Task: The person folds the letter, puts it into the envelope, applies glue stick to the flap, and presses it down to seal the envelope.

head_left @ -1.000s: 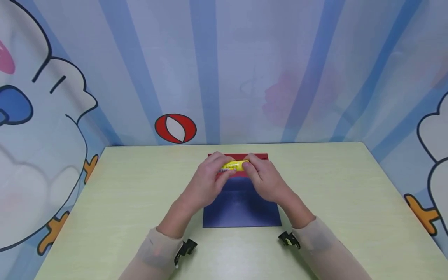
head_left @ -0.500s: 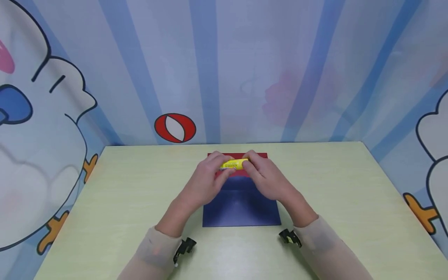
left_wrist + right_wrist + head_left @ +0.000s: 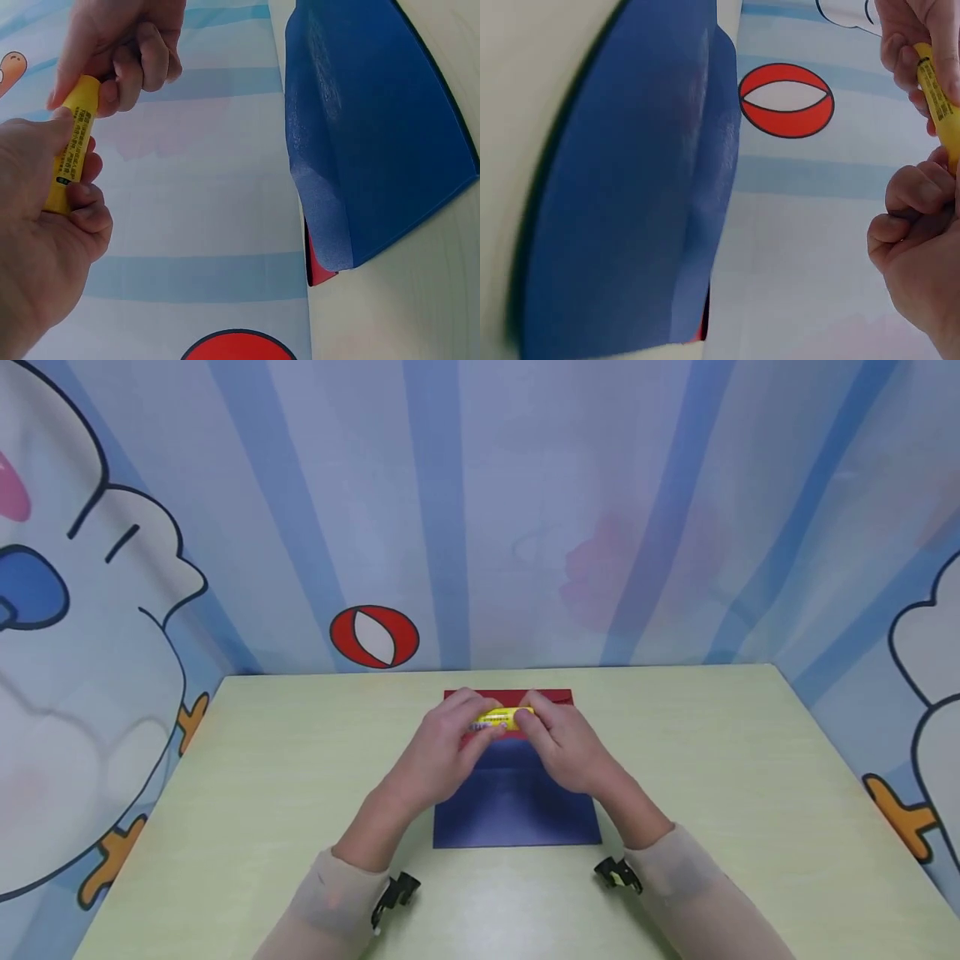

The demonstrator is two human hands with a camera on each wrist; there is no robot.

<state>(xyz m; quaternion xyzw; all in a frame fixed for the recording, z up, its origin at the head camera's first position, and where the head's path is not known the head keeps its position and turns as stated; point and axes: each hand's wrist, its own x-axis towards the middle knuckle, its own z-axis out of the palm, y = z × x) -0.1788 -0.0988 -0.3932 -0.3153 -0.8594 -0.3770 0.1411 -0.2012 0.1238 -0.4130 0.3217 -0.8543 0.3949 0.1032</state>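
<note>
A yellow glue stick (image 3: pixel 498 718) with dark print lies sideways between my two hands. My left hand (image 3: pixel 442 747) holds its body, thumb below and fingers curled over it. At the other end, my right hand (image 3: pixel 573 747) pinches the tip between thumb and forefinger. The left wrist view shows the glue stick (image 3: pixel 73 150) up off the table, with the right hand's other fingers (image 3: pixel 154 56) curled in. Below the hands is a blue envelope-like paper (image 3: pixel 517 818), creased along a flap that lifts at its far side. Part of a red paper piece (image 3: pixel 551 696) shows behind it.
The pale wooden table (image 3: pixel 300 760) ends at a wall sheet (image 3: pixel 517 527) with blue stripes and cartoon drawings. Both sleeved forearms (image 3: pixel 330 902) reach in from the front, each with a small black device (image 3: pixel 395 897) at the cuff.
Both hands keep their hold on the glue stick. The right hand rose slightly and came back down; the blue paper lies in the same place.
</note>
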